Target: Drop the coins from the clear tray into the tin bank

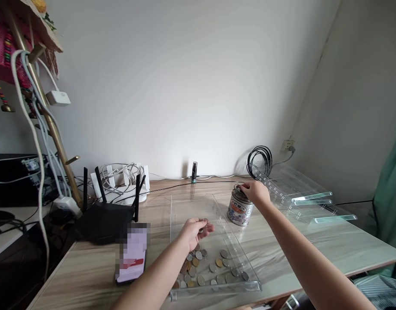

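Note:
A clear plastic tray (185,206) lies on the wooden table, with several silver and gold coins (214,267) spread in its near end. My left hand (195,230) hovers over the tray, palm up and fingers curled round a few coins. My right hand (255,191) reaches to the top of a small printed tin can (239,212) that stands just right of the tray. Its fingertips are pinched at the can's opening, and I cannot make out what they hold.
A phone (132,258) lies left of the tray. A black router (104,215) and white cables stand behind it. Stacked clear trays (301,198) and a black cable coil (259,160) sit at the back right. A small dark bottle (194,171) stands by the wall.

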A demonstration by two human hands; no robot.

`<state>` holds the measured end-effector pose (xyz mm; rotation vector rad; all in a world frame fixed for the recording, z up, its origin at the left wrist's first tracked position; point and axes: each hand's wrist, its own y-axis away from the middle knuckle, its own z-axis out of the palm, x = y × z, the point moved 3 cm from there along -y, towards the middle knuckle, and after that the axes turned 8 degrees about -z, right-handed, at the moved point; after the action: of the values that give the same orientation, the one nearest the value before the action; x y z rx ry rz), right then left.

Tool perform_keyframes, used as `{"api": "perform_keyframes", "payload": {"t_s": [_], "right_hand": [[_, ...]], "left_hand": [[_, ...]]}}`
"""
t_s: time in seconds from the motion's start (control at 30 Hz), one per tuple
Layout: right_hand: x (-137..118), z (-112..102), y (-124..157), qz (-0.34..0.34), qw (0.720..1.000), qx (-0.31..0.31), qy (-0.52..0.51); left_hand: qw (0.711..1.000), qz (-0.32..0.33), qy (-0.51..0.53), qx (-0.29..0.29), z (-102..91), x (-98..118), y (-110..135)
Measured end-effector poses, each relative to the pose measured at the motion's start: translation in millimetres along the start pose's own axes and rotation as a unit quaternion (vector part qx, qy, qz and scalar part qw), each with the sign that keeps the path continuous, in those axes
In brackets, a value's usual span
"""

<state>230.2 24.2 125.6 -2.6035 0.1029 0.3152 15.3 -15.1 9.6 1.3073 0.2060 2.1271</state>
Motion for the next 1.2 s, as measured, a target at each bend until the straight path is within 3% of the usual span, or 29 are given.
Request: {"api": "perform_keyframes", "payload": {"t_s": [0.1,0.2,0.3,0.4,0.57,0.7,0.83,0.93,1.03,1.13,1.2], "right_hand": [[-33,13,31,-0.084,0.996,0.000,-0.035],[-70,44,70,-0.173,0.963,-0.115,-0.172],[-87,62,87,-0.179,0.942,-0.142,-0.246],[-74,53,69,-0.131,0.960,-0.084,-0.232],[-16,4,8,-0.009,0.994,0.025,-0.102],[12,-4,-11,0.009,0.995,-0.074,0.061],[14,-3,-8,-0.010,0.994,-0.090,0.062],[0,-6,3,-0.017,0.997,-0.036,0.059],[-35,5,31,-0.075,0.997,-0.007,0.018],[-78,41,70,-0.185,0.964,-0.124,-0.148],[-93,58,85,-0.199,0.948,-0.143,-0.201]], "left_hand": [[0.999,0.030,-0.009,-0.007,-1.2,2,-4],[0.999,0.046,-0.008,-0.016,-1.3,2,-6],[0.998,0.041,-0.001,-0.040,0.1,2,-6],[0.998,0.014,0.014,-0.054,0.8,0,-5],[0.999,-0.021,0.018,-0.046,-0.5,-3,-4],[1.000,-0.009,0.012,-0.023,-1.3,-3,-4],[1.000,0.013,0.016,-0.004,-2.1,-1,-3],[0.999,0.030,0.026,-0.006,-2.6,2,-3],[0.999,0.034,0.037,-0.008,-2.4,3,-3],[0.998,0.034,0.046,-0.009,-1.4,4,-2],[0.998,0.030,0.058,-0.009,-1.5,3,-3]]}}
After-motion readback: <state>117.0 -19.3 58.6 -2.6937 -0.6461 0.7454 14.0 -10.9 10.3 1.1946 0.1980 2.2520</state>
